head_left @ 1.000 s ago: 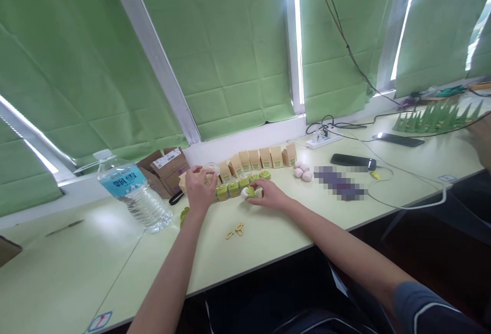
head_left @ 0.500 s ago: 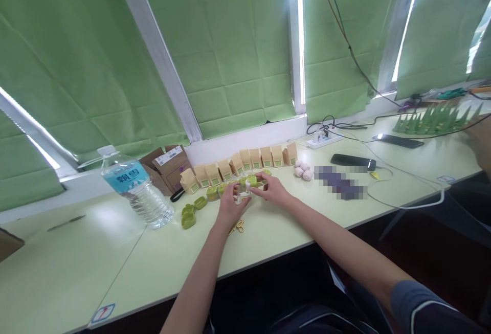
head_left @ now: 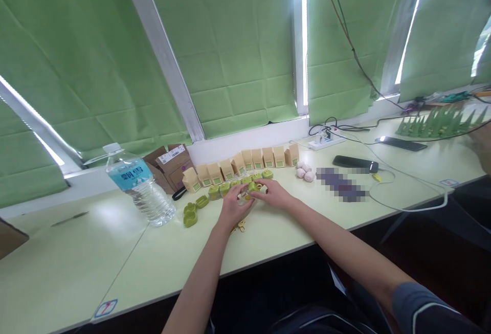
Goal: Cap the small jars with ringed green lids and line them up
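My left hand [head_left: 231, 206] has its fingers wrapped around a small clear box [head_left: 243, 200]. A green lid [head_left: 252, 186] is on or against this box, and my right hand [head_left: 274, 194] grips it with thumb and fingers. Whether the lid is fully pressed down cannot be seen. Just behind my hands runs a row of small boxes with green lids [head_left: 224, 188]. Loose green lids [head_left: 190, 215] lie to the left. Yellow loops, perhaps the handles of scissors [head_left: 241, 225], lie partly hidden beside my left wrist.
Kraft paper packets [head_left: 268, 157] line the wall. Left stand a large water bottle [head_left: 148, 193] and a cardboard box [head_left: 174, 168]. Pale pink round pieces [head_left: 306, 172], phones [head_left: 355, 163], a power strip [head_left: 327, 141] with cables and a green spiky mat [head_left: 437, 124] are right, near another person's hand.
The green lid has come lower and closer to the clear box between my hands. My right hand has dipped slightly with it. The whole view has shifted a little.
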Action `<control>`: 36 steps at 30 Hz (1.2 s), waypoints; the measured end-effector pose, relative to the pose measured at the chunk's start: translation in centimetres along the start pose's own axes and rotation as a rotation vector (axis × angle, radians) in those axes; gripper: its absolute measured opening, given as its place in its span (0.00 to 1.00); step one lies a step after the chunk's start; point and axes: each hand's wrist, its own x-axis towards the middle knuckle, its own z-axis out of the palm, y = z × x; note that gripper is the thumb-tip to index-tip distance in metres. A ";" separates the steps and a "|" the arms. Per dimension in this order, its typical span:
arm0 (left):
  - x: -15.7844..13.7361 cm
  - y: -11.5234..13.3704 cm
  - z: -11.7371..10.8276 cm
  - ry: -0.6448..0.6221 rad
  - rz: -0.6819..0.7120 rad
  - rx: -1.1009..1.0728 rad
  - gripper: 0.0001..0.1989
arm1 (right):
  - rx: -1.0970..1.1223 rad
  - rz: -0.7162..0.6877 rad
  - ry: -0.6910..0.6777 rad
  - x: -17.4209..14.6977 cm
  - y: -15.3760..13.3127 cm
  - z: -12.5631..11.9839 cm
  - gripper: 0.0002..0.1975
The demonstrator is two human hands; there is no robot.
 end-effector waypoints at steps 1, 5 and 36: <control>0.0 0.1 0.0 -0.004 0.004 0.002 0.23 | 0.003 0.012 -0.008 0.0 0.0 -0.1 0.26; 0.0 0.1 0.0 -0.001 0.008 0.016 0.23 | 0.077 0.067 -0.061 -0.2 -0.3 -0.5 0.27; 0.0 0.8 -0.2 -0.096 -0.233 -0.307 0.25 | 0.047 -0.154 -0.112 -0.5 -0.1 0.1 0.28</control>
